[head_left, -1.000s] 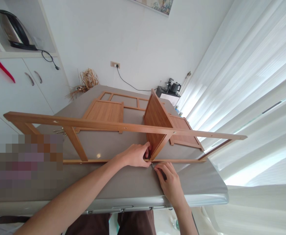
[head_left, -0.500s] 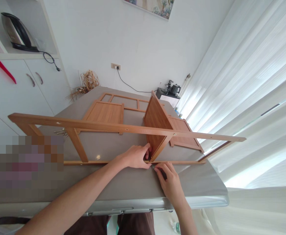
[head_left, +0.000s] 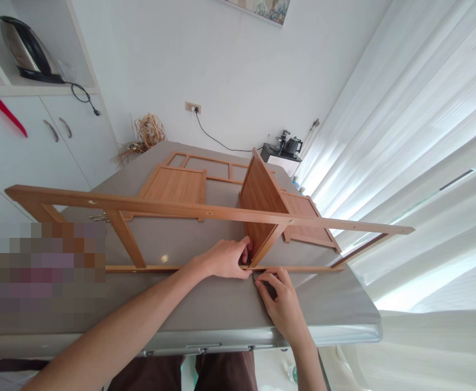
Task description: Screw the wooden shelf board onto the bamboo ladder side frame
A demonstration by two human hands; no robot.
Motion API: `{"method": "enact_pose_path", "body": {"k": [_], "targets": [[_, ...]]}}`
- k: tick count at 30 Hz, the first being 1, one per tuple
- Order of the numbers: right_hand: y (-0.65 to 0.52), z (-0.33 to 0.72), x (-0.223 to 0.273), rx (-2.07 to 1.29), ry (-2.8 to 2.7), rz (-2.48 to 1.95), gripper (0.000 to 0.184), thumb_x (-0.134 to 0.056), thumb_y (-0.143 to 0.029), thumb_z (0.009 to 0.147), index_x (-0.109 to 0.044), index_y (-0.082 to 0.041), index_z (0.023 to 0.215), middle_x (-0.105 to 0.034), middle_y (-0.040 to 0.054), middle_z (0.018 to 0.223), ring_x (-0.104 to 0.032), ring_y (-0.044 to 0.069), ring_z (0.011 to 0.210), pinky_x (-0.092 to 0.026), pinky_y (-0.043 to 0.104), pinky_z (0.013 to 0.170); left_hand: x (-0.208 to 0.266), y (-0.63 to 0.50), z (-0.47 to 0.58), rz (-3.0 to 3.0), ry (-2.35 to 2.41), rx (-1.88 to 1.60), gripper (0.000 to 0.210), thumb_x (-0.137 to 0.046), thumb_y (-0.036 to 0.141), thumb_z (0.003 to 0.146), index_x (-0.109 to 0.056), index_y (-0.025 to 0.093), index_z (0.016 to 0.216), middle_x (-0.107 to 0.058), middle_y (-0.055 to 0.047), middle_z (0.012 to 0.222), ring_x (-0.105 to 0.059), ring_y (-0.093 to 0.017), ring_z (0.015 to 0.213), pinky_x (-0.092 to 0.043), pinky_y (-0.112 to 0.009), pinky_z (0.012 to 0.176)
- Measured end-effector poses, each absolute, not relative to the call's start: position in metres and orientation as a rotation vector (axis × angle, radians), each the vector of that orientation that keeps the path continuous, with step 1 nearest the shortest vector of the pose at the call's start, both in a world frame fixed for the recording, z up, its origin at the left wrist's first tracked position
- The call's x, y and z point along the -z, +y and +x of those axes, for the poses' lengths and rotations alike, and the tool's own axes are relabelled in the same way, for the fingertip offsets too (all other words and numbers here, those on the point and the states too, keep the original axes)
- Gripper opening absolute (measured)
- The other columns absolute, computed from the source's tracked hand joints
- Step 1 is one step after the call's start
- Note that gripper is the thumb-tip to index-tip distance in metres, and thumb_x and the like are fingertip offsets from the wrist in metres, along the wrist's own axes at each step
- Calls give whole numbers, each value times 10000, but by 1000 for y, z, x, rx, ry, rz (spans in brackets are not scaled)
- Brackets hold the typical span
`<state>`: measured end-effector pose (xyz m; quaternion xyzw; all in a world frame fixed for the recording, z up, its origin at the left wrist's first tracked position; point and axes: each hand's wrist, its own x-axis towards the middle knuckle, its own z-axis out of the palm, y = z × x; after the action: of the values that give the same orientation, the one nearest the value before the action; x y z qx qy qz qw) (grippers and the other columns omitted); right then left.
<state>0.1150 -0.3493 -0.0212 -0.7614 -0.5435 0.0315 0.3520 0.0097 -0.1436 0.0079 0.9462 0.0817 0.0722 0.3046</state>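
Observation:
A wooden side frame (head_left: 189, 208) stands on its long edge across the table, its lower rail (head_left: 303, 269) near the front. A wooden shelf panel (head_left: 262, 187) stands upright against the frame's crosspiece and reaches away from me. My left hand (head_left: 232, 259) is closed around the joint of panel and lower rail, thumb on the near side. Just right of it, my right hand (head_left: 277, 290) pinches a small, thin, dark metal tool, seemingly a hex key (head_left: 254, 276), at the rail's outer face. Its tip is too small to make out.
Behind the frame lie flat wooden panels (head_left: 175, 184) and another ladder-like frame (head_left: 209, 167). Several long screws (head_left: 99, 218) lie at the left, beside a blurred patch. The table's front edge (head_left: 205, 338) is close to my body. White curtains (head_left: 417, 136) hang at the right.
The thin tool at my right fingertips has turned a little. My left hand keeps its hold, and the view has shifted slightly.

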Motion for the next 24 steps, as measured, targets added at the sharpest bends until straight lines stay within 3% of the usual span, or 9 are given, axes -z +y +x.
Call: {"method": "enact_pose_path", "body": {"k": [6, 10, 12, 19, 24], "targets": [[-351, 117, 22, -125, -1376, -1895, 166, -466, -290, 1030, -610, -247, 958, -626, 57, 1027, -599, 217, 990, -484, 350, 905, -8, -145, 10, 2507, 224, -183, 398, -711, 426, 716, -437, 252, 948, -717, 49, 897, -685, -206, 774, -431, -304, 663], [-356, 114, 19, -230, -1209, -1888, 202, -436, -365, 1045, -573, -230, 983, -633, 2, 786, -606, 163, 716, -479, 250, 661, -8, -145, 10, 2502, 212, -181, 392, -706, 423, 720, -437, 252, 948, -710, 57, 893, -680, -201, 783, -427, -301, 666], [-356, 113, 18, -246, -1187, -1884, 211, -468, -388, 1031, -588, -226, 970, -632, -12, 735, -602, 154, 669, -475, 244, 651, -8, -145, 10, 2496, 212, -187, 396, -707, 417, 717, -435, 253, 954, -708, 62, 889, -676, -197, 776, -425, -299, 662], [-355, 116, 19, -312, -1158, -1855, 188, -565, -383, 982, -689, -244, 1007, -763, 27, 967, -729, 195, 914, -533, 276, 853, -7, -143, 10, 2492, 209, -194, 398, -705, 412, 711, -435, 253, 956, -705, 63, 884, -668, -190, 750, -420, -294, 651], [-355, 116, 21, -335, -1076, -1823, 224, -548, -427, 993, -642, -244, 1082, -778, 41, 1018, -740, 204, 993, -557, 267, 862, -4, -143, 10, 2493, 219, -210, 397, -705, 427, 715, -445, 257, 961, -708, 61, 882, -673, -196, 759, -408, -295, 650]]}}
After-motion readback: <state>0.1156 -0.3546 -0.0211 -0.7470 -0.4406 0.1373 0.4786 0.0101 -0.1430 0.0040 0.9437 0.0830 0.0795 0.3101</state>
